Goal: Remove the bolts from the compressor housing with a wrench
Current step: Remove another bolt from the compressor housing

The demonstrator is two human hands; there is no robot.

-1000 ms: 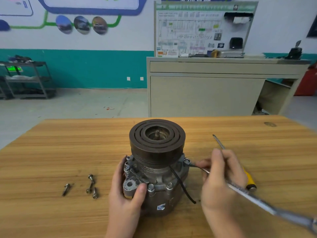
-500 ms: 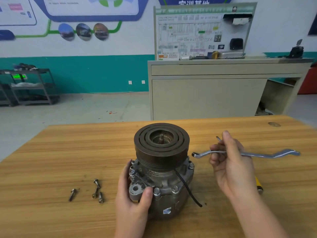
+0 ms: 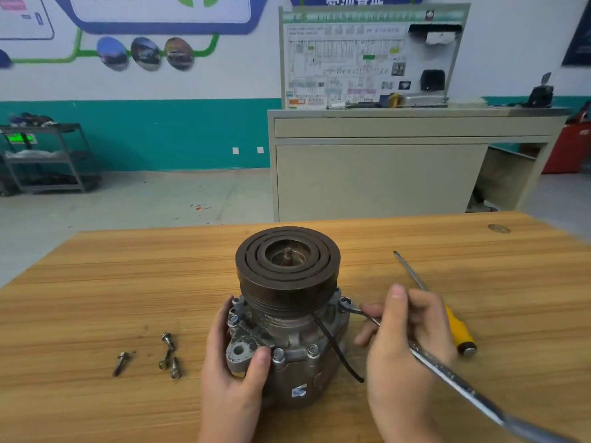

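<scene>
The grey compressor housing [image 3: 297, 350] stands upright on the wooden table [image 3: 96, 282], its dark grooved pulley on top. My left hand [image 3: 235, 375] grips its left side, thumb on the front lug. My right hand [image 3: 406, 343] holds a long silver wrench [image 3: 447, 375], whose ring end sits on a bolt [image 3: 344, 302] at the housing's right flange. Other bolts [image 3: 279, 353] remain in the front flange. Three removed bolts [image 3: 168, 354] lie on the table to the left.
A yellow-handled screwdriver [image 3: 454, 327] lies on the table just behind my right hand. A black cable hangs down the housing's front. Beyond the table stand a beige cabinet [image 3: 383, 174] with a display board and a metal shelf cart at far left.
My right hand brought the wrench down from the air, swung its handle toward me, and set its ring end back on the right flange bolt. My left hand kept its hold on the housing.
</scene>
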